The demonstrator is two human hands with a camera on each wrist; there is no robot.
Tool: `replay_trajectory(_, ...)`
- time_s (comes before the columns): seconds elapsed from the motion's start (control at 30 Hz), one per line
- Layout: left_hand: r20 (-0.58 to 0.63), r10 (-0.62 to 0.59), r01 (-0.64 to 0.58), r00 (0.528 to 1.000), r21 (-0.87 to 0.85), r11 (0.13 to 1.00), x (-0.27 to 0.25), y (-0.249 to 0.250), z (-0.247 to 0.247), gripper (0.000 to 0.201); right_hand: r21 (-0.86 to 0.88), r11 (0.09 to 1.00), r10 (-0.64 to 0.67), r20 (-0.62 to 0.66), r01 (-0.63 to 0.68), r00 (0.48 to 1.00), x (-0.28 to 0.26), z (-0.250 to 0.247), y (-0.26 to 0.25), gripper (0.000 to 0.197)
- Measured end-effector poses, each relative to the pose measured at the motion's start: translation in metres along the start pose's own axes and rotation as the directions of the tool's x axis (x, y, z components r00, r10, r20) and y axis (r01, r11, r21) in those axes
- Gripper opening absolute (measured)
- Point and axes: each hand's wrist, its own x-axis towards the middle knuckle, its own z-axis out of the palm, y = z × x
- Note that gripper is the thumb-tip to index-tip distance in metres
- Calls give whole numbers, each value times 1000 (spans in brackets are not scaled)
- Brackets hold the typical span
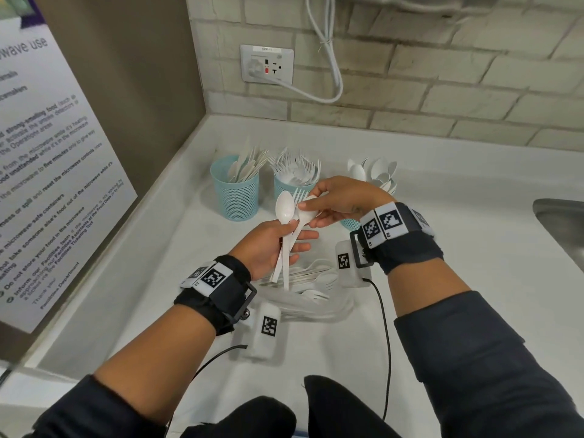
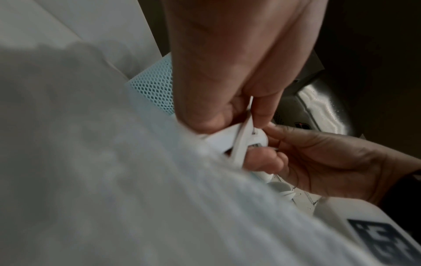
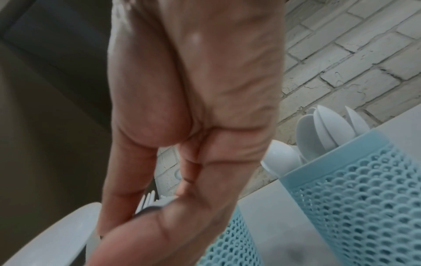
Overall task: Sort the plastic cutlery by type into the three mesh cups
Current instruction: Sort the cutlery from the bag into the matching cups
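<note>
Now my left hand [image 1: 268,248] holds a small bunch of white cutlery by the handles, with my fingers curled round them. One spoon [image 1: 284,207] stands up tall in the bunch, and a fork [image 1: 298,197] pokes up just behind it. My right hand [image 1: 339,200] pinches the bowl of a second spoon [image 1: 306,216] between thumb and fingers to pull it out of the bunch.

More loose forks and spoons [image 1: 311,281] lie in a heap on the white desk [image 1: 458,248], right under my hands. Three blue mesh cups stand behind. The left cup [image 1: 235,192] has knives, the middle cup [image 1: 292,184] has forks, and the right cup [image 3: 355,181], mostly hidden behind my right hand in the head view, has spoons.

I think these things are very light and thin. They look smooth, so they could slip if I hold them loosely. They may bend or snap if I squeeze too hard. The handle is the best place to hold one, near the middle, so it does not wobble. The fork tips look pointy and could catch on the mesh, so I would drop each piece in handle first.
</note>
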Motion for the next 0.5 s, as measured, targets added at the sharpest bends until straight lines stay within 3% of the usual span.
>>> replay_trajectory(0.2,-15,16,-16,1000,-10,1000,2,-1,0,24,37,999,12,-26,-11,1000,3,-2,3,11)
replay_trajectory(0.33,-17,23,-22,1000,43,999,4,-3,1,21,-45,999,22,-62,-25,998,4,-1,3,9)
replay_trajectory(0.43,-19,29,-29,999,39,999,4,-2,2,19,-200,979,-78,-156,46,985,7,1,6,20)
replay_trajectory(0.5,-24,35,-34,999,22,999,4,0,3,18,-232,962,-204,-253,145,946,10,2,7,18)
